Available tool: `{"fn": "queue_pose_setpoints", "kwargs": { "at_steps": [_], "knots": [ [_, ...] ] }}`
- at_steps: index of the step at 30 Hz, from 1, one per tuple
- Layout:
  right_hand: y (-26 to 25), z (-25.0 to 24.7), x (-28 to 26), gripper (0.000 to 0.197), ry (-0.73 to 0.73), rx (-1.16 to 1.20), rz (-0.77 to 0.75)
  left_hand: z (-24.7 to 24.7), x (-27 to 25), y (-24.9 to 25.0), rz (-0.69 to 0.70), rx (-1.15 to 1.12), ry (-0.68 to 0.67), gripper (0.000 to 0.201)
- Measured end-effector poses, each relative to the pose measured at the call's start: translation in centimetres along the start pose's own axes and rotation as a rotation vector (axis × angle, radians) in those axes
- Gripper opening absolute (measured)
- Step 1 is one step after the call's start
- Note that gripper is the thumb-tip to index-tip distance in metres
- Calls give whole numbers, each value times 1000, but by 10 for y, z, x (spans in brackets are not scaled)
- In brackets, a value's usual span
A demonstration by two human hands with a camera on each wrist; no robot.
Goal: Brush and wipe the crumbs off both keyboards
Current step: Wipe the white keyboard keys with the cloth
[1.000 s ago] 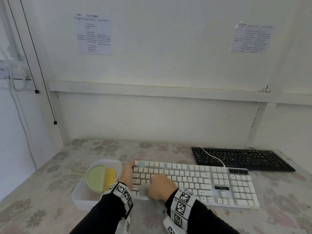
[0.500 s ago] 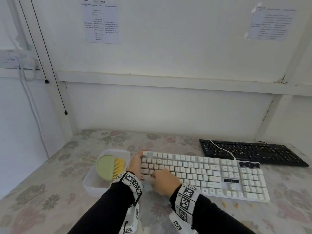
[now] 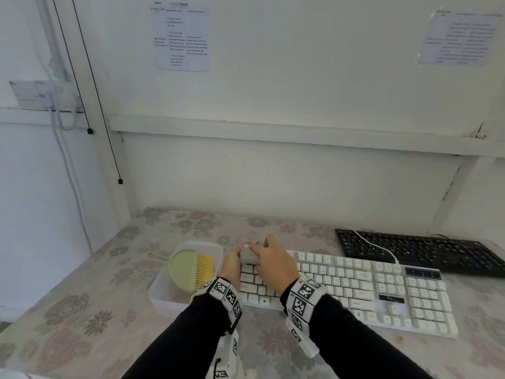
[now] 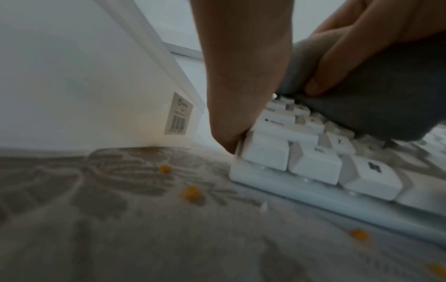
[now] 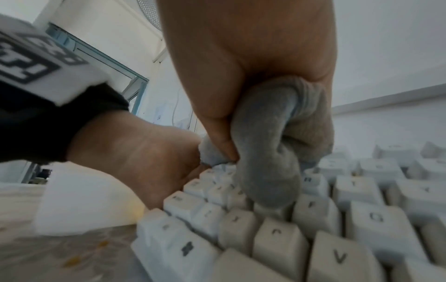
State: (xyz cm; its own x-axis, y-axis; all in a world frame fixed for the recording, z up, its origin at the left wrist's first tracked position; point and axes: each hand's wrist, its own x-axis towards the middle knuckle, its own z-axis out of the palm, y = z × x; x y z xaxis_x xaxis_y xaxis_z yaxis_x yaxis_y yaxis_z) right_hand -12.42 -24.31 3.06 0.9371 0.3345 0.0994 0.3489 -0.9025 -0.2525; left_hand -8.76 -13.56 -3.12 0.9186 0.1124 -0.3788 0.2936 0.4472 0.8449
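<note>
White keyboard (image 3: 355, 291) — right hand (image 3: 273, 265) grips cloth (image 3: 250, 255) | left hand (image 3: 231, 262) braces edge

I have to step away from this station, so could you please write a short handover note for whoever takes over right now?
Right hand: grips the grey cloth, pressed on the far-left keys of the white keyboard.
Left hand: steadies that keyboard's left edge.
Green brush lies in the clear plastic tub, left of the white keyboard.
Black keyboard sits behind on the right, still speckled with crumbs.
Done: wiping of the white keyboard is under way.
Left: finish wiping it, clean the black keyboard, clear the orange crumbs from the tablecloth.
</note>
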Motion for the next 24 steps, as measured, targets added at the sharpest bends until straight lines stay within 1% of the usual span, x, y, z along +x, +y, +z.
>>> {"fn": "queue_pose_setpoints", "kwargs": {
  "at_steps": [2, 4, 6, 8, 10, 11, 12, 13, 16, 17, 18, 19, 22, 24],
  "knots": [
    [1, 2, -5, 45, -46, -47, -35, 1, 0, 2, -5, -38, 5, 25],
    [0, 3, -12, 46, -121, -87, -71, 1, 1, 2, -24, -75, -6, 22],
    [-2, 7, -20, 43, -206, -106, -80, 2, -1, 2, -45, -101, -3, 20],
    [-4, 13, -28, 40, -305, -120, -75, 3, -6, 4, -76, -93, -21, 23],
    [-5, 16, -35, 39, -413, -182, -67, 3, -8, 4, -97, -95, -17, 30],
    [-6, 16, -36, 39, -438, -200, -56, 4, -9, 4, -103, -93, -38, 33],
    [-6, 13, -36, 39, -427, -182, -38, 4, -13, 6, -105, -103, -49, 35],
    [-7, 9, -35, 39, -380, -140, -20, 4, -14, 7, -102, -119, -53, 33],
    [-7, -4, -22, 37, -103, -24, -6, 3, -17, 9, -76, -111, -16, 24],
    [-7, -5, -17, 39, -32, 7, -12, 2, -16, 9, -64, -105, -9, 25],
    [-6, -5, -13, 41, 0, 21, -22, 1, -17, 10, -61, -103, -10, 28],
    [-6, -3, -10, 44, -14, 8, -26, 1, -18, 10, -59, -109, -15, 30],
    [-5, 4, -9, 51, -176, -63, -35, 1, -21, 12, -37, -110, -31, 20],
    [-3, 8, -13, 50, -257, -81, -70, 1, -18, 10, -55, -106, -7, 16]
  ]
}}
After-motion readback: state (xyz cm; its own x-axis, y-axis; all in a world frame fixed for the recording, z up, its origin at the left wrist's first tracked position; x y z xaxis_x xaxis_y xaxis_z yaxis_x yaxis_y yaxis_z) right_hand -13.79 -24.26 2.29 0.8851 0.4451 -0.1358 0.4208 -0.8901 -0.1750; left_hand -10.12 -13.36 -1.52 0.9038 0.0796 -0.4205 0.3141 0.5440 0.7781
